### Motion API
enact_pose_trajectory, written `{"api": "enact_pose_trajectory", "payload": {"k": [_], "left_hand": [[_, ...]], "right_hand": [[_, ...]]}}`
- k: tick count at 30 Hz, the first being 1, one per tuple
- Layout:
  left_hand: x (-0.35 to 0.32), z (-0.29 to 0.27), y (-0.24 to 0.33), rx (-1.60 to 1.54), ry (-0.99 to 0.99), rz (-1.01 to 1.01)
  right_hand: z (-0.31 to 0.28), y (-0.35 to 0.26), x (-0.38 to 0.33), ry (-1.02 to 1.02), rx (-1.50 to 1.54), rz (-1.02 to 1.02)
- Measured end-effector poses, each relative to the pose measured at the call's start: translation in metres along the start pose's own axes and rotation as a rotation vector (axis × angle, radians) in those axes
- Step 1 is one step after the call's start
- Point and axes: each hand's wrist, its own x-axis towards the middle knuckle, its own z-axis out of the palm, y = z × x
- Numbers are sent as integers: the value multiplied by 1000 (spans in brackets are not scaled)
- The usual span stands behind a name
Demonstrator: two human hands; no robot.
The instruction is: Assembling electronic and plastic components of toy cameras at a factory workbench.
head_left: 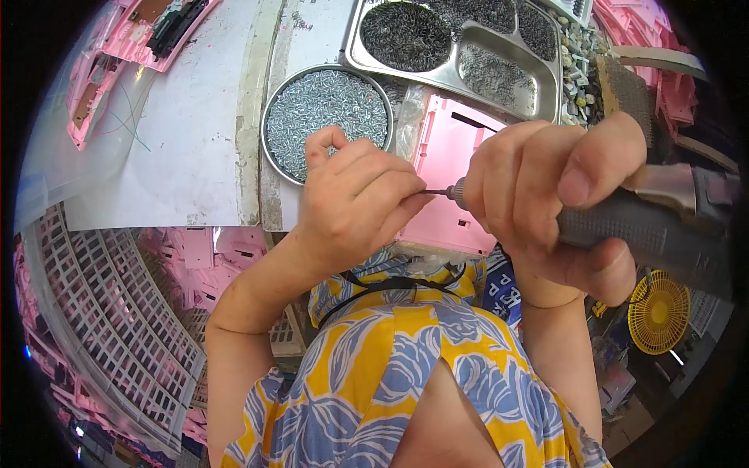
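Spreading across the upper half of the view, the pale, scuffed work counter (195, 140) carried everything else. To the lower left stood a white plastic lattice crate (117, 312) heaped with flat pink plastic parts (211, 257), which suggested a large batch on hand; whether those were finished or waiting could not be told. At the top sat a compartmented stainless steel tray (546, 78), its wells filled with dark and silvery small screws. Below it, close to the person's chest, lay the flat pink moulded plastic panel (452, 187), smooth and matt, with a narrow slot near its upper edge.

The right hand (546, 203) was wrapped tight around the grey, ribbed-handled electric screwdriver (624, 226), a full closed grip, with the tool lying nearly level and its bit pointing left over the panel. The left hand (351, 195) had its fingertips pinched narrowly at the bit's tip, apparently on a small dark screw (437, 191), though the screw itself was barely visible. Judging by this, a screw was being seated on the driver and not yet driven into the panel; no fitted screws could be made out on the panel.

Just left of the hands rested a round shallow metal dish (273, 117) brimming with tiny bright silver screws (328, 109), glittering and loosely piled.
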Motion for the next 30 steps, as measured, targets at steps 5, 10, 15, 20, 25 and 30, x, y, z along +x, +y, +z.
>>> {"api": "enact_pose_trajectory", "payload": {"k": [5, 10, 15, 20, 25, 30], "left_hand": [[5, -23, -28, 424, -62, -281], [-3, -20, -40, 440, -55, -260], [0, -17, -52, 402, 38, -224], [2, -18, -54, 389, 16, -190], [-1, -7, -29, 146, 38, -35], [-4, -6, -7, 38, -50, 31]], "right_hand": [[-27, 32, 12, -97, -17, -124], [-33, 48, 14, -116, -28, -79], [-30, 56, 11, -72, -147, -27], [-26, 59, 6, -80, -201, 17], [-29, 41, 9, -50, -107, 47], [-27, 4, 14, -227, -28, -118]]}}
